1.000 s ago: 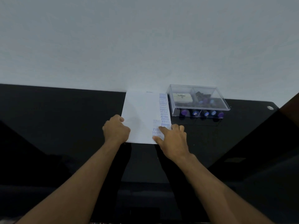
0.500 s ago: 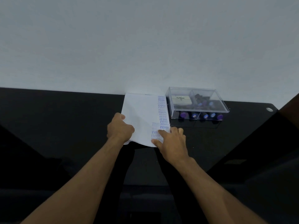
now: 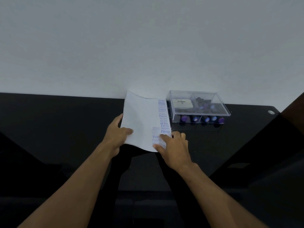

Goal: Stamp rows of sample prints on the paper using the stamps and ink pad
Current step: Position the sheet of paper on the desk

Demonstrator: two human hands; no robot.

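A white sheet of paper (image 3: 141, 117) with a column of blue stamp prints along its right edge is lifted off the black table, its near part curled up. My left hand (image 3: 116, 134) grips its left edge, thumb on top. My right hand (image 3: 174, 145) pinches the near right corner over the prints. To the right stands a clear plastic box (image 3: 199, 104) holding a white ink pad case (image 3: 181, 102) and several stamps (image 3: 202, 119) with purple and blue ends.
The glossy black table (image 3: 57, 129) runs to a white wall at the back. A small round silver fitting (image 3: 271, 112) sits at its far right. A dark brown edge shows at the right border.
The paper lay flat on the table; both hands have taken hold of it and raised its near edge. The view has shifted slightly downward.
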